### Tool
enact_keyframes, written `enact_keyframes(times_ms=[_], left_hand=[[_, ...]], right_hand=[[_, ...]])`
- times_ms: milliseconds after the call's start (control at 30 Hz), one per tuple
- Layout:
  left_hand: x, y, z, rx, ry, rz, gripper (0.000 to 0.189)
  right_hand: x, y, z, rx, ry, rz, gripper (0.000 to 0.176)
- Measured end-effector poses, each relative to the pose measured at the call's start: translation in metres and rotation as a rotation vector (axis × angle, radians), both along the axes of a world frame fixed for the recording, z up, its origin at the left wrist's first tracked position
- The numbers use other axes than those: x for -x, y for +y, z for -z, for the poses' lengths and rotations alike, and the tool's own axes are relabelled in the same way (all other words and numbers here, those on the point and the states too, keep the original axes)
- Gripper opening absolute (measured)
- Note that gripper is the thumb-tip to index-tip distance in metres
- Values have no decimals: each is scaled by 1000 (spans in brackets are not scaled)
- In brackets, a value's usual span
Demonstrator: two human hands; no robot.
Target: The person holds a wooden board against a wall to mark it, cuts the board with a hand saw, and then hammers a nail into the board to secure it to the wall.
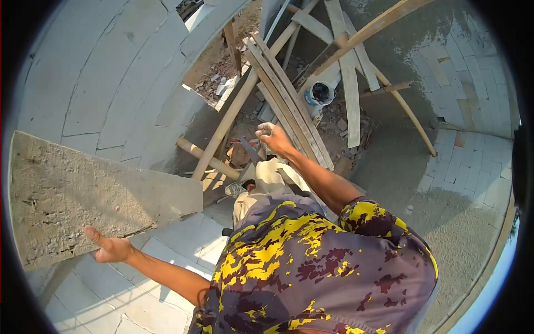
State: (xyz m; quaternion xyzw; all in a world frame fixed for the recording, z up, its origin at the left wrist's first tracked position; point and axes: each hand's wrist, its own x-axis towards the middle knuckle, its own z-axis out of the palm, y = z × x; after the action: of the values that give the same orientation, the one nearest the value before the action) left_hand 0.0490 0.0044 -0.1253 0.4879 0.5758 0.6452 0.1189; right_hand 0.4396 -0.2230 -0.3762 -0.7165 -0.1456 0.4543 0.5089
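Our left hand (113, 250) grips the near edge of a rough board (105, 189), which stretches to both sides of the thumb. Our right hand (272, 138) is curled; we cannot tell whether it holds anything. Planks (290, 104) lie just right of it, a bucket (318, 96) beyond.

Bright daylight — striped shadows across the lower-left blockwork (128, 295) — fisheye bowing, black corners.
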Motion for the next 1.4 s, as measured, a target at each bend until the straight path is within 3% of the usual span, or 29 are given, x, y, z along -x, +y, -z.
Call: enact_keyframes(times_ms=[33,67,167,200,267,333,367,467,533,600,667,700,733,767,833,933,1033,1133,1167,1233,1300,1400], left_hand=[[2,-5,13,95,135,-2,53],[-1,-11,18,103,149,-2,53],[-8,-27,25,0,420,99,51],[-6,-35,26,117,398,101,48],[3,-43,28,218,385,80,45],[11,-42,35,303,348,233,55],[-22,-51,21,156,373,313,56],[-29,-56,24,227,285,382,54],[2,-46,51,285,322,349,54],[12,-39,50,343,364,349,53],[-32,-51,46,164,358,352,43],[-65,-62,35,128,171,420,44],[-66,-59,44,136,159,460,44],[-53,-55,52,184,174,399,45],[-35,-51,59,236,210,345,49],[-32,-48,61,339,354,259,57],[-37,-54,61,310,387,265,62],[-55,-65,53,337,295,397,58],[-83,-77,43,218,298,421,56],[-110,-86,37,106,321,435,55],[-107,-91,35,190,382,555,53],[-49,-67,62,408,505,411,54]], right_hand=[[-21,-50,19,148,-113,61,25],[-43,-104,66,134,-7,237,19],[-91,-197,17,341,-58,329,28],[-111,-217,12,435,-215,250,34],[-140,-225,-16,403,-478,323,38],[-160,-208,-57,149,-301,551,38],[-168,-198,-84,100,-276,558,37],[-186,-178,-108,17,-266,565,34],[-188,-175,-89,-40,-125,577,32],[-172,-172,-51,-77,67,689,30],[-137,-175,11,-79,338,890,24],[-114,-182,47,-103,464,868,22],[-82,-166,41,27,548,1009,20],[-60,-191,120,-154,730,861,22],[-27,-176,84,92,652,882,22],[-48,-176,86,79,556,867,32],[-123,-181,96,-95,400,823,45],[-195,-172,54,16,380,932,72],[-211,-173,54,69,348,923,74],[-225,-175,60,163,289,916,67],[-221,-178,67,218,280,894,57],[-181,-170,71,319,310,755,49]])
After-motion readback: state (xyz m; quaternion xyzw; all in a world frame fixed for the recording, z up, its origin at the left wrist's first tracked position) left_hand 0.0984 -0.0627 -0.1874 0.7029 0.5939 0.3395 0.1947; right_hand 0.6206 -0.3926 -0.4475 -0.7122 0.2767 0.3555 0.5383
